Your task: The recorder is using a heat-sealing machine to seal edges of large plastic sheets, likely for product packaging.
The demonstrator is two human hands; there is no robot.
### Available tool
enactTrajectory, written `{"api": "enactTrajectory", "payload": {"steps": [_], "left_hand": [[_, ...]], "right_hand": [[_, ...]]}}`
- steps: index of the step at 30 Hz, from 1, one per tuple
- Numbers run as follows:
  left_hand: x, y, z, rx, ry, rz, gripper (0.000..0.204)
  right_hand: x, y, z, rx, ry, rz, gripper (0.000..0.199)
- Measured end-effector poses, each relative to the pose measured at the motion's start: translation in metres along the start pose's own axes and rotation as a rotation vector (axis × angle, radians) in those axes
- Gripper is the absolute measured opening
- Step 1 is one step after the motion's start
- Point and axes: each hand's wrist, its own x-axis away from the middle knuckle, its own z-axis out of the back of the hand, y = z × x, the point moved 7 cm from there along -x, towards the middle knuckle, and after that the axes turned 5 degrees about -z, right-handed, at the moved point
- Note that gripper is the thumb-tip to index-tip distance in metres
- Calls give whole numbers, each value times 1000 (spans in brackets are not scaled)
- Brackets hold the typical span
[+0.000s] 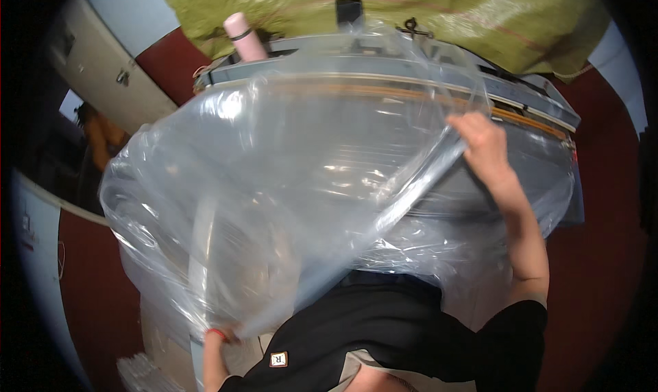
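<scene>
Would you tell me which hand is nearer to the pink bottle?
The right hand, gripping the clear plastic bag below and right of the pink bottle. The left hand holds the bag's bottom edge, much farther.

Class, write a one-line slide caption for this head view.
Both hands, right hand and left hand, spread a large clear plastic bag over a grey table.

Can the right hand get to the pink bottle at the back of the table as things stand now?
Probably not directly. The right hand grips the clear plastic bag, which spreads across the grey table between it and the pink bottle far to the left.
</scene>
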Motion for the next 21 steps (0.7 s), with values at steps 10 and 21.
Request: {"api": "enactTrajectory", "payload": {"steps": [10,21], "left_hand": [[-49,290,486,471,552,-690,17],[-155,665,607,510,681,-1354,47]], "right_hand": [[90,22,26,22,136,33,30],[139,3,50,136,147,176,26]]}}
